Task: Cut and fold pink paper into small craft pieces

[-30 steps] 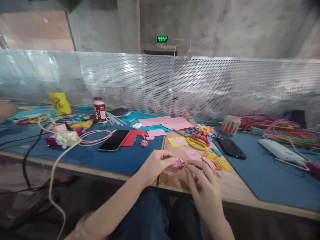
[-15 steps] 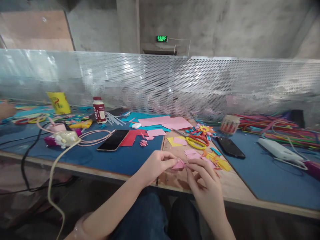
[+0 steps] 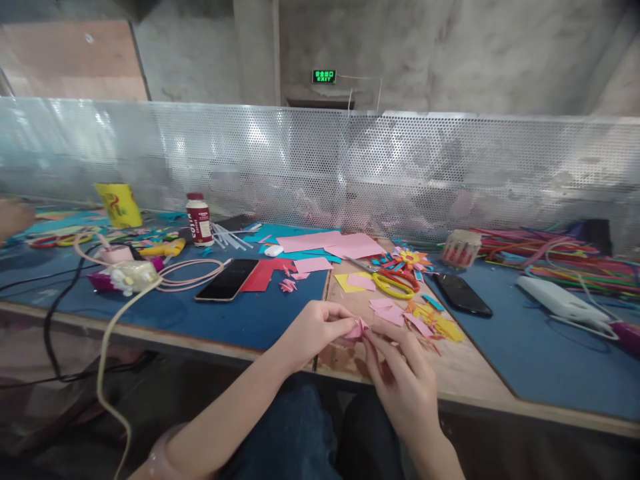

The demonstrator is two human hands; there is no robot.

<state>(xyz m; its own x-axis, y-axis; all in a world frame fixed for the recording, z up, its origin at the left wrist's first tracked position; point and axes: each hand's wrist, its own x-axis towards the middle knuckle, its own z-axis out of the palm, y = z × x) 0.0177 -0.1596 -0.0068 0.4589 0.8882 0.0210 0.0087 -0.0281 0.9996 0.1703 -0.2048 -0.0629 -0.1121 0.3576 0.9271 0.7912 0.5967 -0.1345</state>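
Observation:
Over the front edge of the table, a small piece of pink paper (image 3: 356, 329) is pinched between my two hands; it looks folded. My left hand (image 3: 320, 330) is closed on its left side, thumb on top. On the right side, the fingertips of my right hand (image 3: 400, 360) press the paper's edge. Just beyond lie pink paper pieces (image 3: 387, 311) and yellow scraps (image 3: 443, 325). Scissors with red and yellow handles (image 3: 395, 283) rest behind them, beside a multicoloured paper flower (image 3: 407, 259). Small folded pink pieces (image 3: 288, 285) lie to the left.
Phones lie left (image 3: 227, 280) and right (image 3: 463, 295). A power strip with cables (image 3: 130, 275), a bottle (image 3: 199, 220) and a yellow container (image 3: 119, 205) stand left. Colourful pipe cleaners (image 3: 540, 257) lie right. A perforated metal screen (image 3: 280, 167) closes the back. Another person's hand (image 3: 14, 219) shows far left.
My right hand has shifted slightly left, its fingers drawn closer to my left hand. The pink paper now looks more folded and smaller. My left hand has hardly moved.

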